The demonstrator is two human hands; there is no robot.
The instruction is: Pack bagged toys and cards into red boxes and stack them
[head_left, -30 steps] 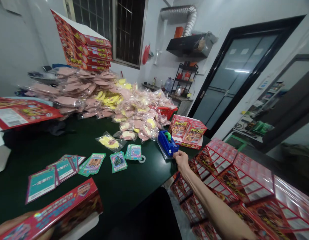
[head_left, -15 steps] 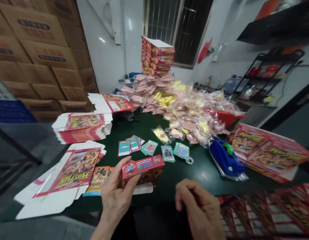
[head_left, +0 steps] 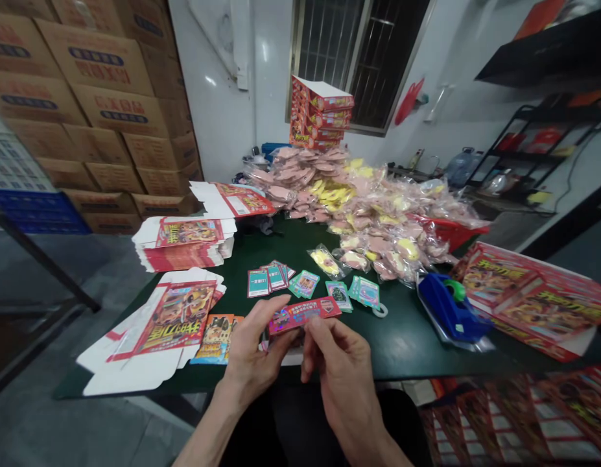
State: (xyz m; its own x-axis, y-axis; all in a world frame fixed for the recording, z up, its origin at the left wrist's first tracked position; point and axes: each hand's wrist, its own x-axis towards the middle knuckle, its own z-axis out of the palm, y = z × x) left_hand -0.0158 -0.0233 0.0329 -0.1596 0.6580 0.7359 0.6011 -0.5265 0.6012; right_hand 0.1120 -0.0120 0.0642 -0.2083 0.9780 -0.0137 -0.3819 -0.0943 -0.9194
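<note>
A small red printed cardboard box [head_left: 306,314] is above the near edge of the green table. My left hand [head_left: 255,350] grips its left end, thumb on the near side and fingers behind. My right hand [head_left: 340,371] is closed, its curled thumb and fingertips against the box's near side; part of that side is hidden behind them. Just beyond the box lie teal-faced cards [head_left: 259,283] and fanned green-edged cards [head_left: 364,292]. Left of my left hand are orange and blue packets [head_left: 216,336]. A white piece shows partly under the box.
Flat red-and-white cartons [head_left: 176,318] lie at left, with a stack of folded cartons [head_left: 186,243] behind. Bagged pink and yellow pieces [head_left: 378,220] are heaped at the back. A blue tape dispenser [head_left: 450,311] and red display boxes [head_left: 528,292] stand at right. Brown cartons [head_left: 115,107] line the wall.
My right hand has moved left and up from beside the box to touch its near side. The view has shifted, so the scene sits farther right in the picture.
</note>
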